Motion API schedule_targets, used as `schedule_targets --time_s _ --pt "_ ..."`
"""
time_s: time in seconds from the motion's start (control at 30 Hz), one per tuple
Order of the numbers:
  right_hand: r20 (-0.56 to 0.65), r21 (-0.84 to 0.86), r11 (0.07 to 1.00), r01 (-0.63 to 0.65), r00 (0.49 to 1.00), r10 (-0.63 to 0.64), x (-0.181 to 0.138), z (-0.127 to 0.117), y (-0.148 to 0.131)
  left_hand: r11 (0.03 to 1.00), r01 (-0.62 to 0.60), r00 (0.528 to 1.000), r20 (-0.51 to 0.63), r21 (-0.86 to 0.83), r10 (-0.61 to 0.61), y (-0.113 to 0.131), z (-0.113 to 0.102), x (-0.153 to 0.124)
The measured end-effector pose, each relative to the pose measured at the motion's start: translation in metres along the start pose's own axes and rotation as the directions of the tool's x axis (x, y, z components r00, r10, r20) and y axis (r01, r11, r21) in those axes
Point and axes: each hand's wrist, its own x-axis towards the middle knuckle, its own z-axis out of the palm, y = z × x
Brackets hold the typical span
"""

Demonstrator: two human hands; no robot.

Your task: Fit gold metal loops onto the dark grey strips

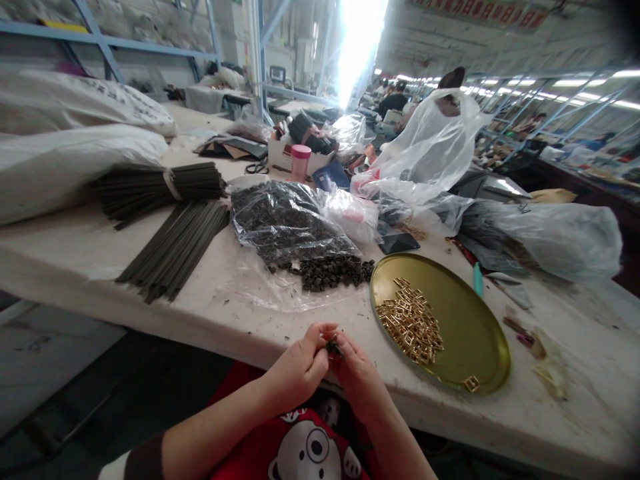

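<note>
My left hand (300,367) and my right hand (359,377) meet at the near table edge, fingers pinched together on a small dark piece (334,347) held between them. Just beyond them lies a heap of small dark loops (330,272) spilling from a clear plastic bag (285,223). To the right stands a round gold tray (475,333) with a pile of small gold buckles (411,321); one buckle (471,383) lies apart near its front rim.
Bundles of dark thin strips (170,247) lie at the left, with white sacks (65,153) behind. Clear plastic bags (430,147), a pink cup (300,162) and boxes crowd the back. Scraps (545,360) lie at the right. A person's head (453,79) shows far off.
</note>
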Motion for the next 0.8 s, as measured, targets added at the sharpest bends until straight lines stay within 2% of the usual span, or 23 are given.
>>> schedule_targets --time_s 0.03,0.1,0.27,0.43,0.57,0.67,0.8 --pt "0.058 0.026 0.999 -0.023 0.998 0.022 -0.001 0.001 0.0 1.0 -0.001 1.0 -0.001 0.002 0.001 0.0 0.0 0.0" --pt "0.082 0.027 0.999 -0.016 0.997 0.014 -0.004 0.003 0.0 1.0 0.016 1.0 -0.011 0.023 -0.015 0.0 0.0 0.001" --pt "-0.077 -0.119 0.989 0.087 0.992 -0.097 -0.009 0.006 0.003 0.998 0.056 0.998 -0.04 0.021 -0.055 -0.006 0.001 0.005" --pt "-0.24 -0.256 0.954 0.157 0.946 -0.22 -0.01 0.004 0.006 0.989 0.143 0.985 -0.102 0.032 -0.139 -0.016 0.001 0.012" --pt "-0.245 -0.081 0.993 0.083 0.964 -0.1 -0.007 0.002 0.008 0.987 0.157 0.984 -0.083 0.028 -0.155 -0.013 -0.002 0.011" --pt "-0.23 0.086 0.996 0.028 0.973 -0.007 -0.004 -0.001 0.011 0.984 0.139 0.99 -0.016 0.11 -0.138 -0.006 -0.004 0.008" --pt "-0.246 0.147 0.989 0.021 0.969 0.016 -0.002 -0.001 0.012 0.962 0.139 0.99 -0.045 0.234 -0.132 -0.006 -0.001 0.007"
